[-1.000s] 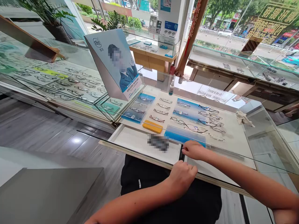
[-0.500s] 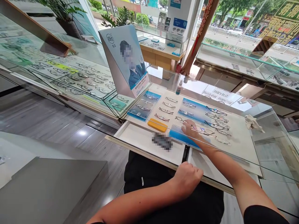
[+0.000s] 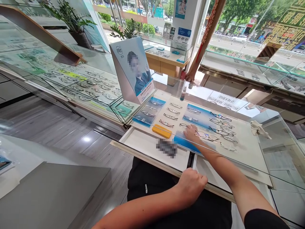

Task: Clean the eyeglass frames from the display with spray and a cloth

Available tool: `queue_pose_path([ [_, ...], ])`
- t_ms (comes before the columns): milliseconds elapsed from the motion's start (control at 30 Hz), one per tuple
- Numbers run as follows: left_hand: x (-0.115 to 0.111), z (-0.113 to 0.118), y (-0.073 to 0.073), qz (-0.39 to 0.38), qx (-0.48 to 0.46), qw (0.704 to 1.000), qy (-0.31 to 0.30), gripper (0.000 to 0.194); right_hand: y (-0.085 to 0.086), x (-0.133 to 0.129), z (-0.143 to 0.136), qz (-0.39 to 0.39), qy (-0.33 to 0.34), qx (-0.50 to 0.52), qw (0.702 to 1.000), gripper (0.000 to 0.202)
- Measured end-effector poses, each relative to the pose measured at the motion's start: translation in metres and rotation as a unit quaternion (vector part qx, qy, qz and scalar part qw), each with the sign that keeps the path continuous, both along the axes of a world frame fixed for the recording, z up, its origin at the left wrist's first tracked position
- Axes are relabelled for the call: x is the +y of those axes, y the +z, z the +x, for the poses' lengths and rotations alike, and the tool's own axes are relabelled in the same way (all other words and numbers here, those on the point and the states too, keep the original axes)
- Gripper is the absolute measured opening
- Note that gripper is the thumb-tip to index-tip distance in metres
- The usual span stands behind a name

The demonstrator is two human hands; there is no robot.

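My right hand (image 3: 190, 132) is inside the glass display case, its fingers closed at one end of a pair of eyeglasses (image 3: 183, 125). Under its wrist lies a blue card (image 3: 181, 140). Another pair of eyeglasses (image 3: 206, 136) is close to the right of that wrist. My left hand (image 3: 192, 184) is a fist against the front edge of the open drawer (image 3: 140, 144). The curled fingers face away, so I cannot see whether they grip the edge. A yellow glasses case (image 3: 162, 130) lies left of my right hand.
Several frames lie in rows on blue cards (image 3: 202, 117). A blurred-out dark object (image 3: 166, 148) is in the drawer. Behind stand a spray bottle (image 3: 183, 93) and a tilted advertising stand (image 3: 130, 76). A crumpled cloth (image 3: 259, 129) lies at the right, near the glass panes.
The view has shifted slightly. My right hand has moved a little to the left over the eyeglasses. My left hand stays at the drawer edge.
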State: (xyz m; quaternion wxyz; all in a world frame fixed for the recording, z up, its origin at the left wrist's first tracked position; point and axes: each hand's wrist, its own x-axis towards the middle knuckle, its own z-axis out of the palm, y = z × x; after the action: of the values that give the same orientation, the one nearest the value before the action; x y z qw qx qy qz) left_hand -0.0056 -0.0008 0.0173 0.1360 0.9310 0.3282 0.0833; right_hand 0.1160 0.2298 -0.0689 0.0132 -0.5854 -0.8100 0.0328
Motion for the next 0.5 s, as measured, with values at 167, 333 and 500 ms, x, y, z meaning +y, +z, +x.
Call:
queue_pose_path([
  [167,0.001,0.001,0.004,-0.016,0.014,1.0,0.0,0.012,0.025,-0.03,-0.004,0.005,0.009,0.014,1.0,0.052],
  [333,0.001,0.002,0.005,-0.032,0.015,0.999,0.002,0.009,0.066,-0.077,-0.009,-0.048,0.079,0.044,0.995,0.054],
  [500,0.001,0.004,0.003,-0.035,0.017,0.999,0.016,0.007,0.117,-0.119,-0.013,-0.217,0.124,0.091,0.964,0.062],
])
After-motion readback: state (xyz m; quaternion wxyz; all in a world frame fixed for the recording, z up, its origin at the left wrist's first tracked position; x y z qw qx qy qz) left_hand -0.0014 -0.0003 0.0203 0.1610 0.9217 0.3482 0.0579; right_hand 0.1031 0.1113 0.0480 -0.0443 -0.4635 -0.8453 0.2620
